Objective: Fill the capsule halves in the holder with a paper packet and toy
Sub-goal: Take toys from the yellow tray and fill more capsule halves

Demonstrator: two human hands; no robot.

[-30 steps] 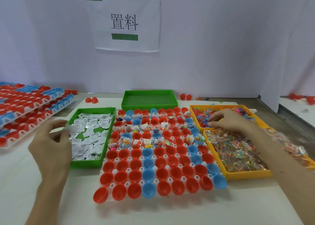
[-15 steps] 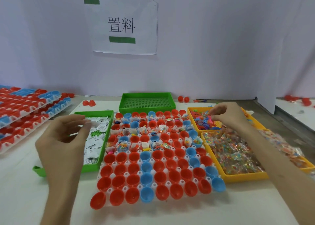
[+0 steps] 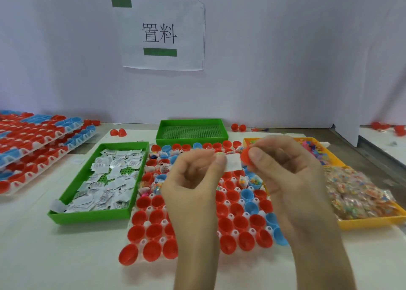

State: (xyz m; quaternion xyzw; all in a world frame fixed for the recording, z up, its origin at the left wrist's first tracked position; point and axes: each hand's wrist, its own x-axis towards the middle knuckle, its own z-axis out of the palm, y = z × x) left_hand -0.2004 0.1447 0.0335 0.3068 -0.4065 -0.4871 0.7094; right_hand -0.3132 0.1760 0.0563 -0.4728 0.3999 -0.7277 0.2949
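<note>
A white holder [image 3: 144,243] in the middle of the table carries rows of red and blue capsule halves [image 3: 153,231]; those in the far rows hold packets and toys. Both hands are raised together above the holder. My left hand [image 3: 193,179] pinches a white paper packet [image 3: 233,162] by its left end. My right hand [image 3: 283,168] pinches a small red piece [image 3: 245,156] right at the packet's other end. What else the right fingers hold is hidden.
A green tray [image 3: 66,196] of white paper packets lies left of the holder. An empty green tray [image 3: 192,131] stands behind. Yellow trays [image 3: 369,222] of bagged toys sit at the right. Stacked holders of capsule halves [image 3: 33,149] fill the far left.
My left hand came from the green packet tray and my right hand from the yellow toy tray. Both now meet above the holder with the packet and red piece between them.
</note>
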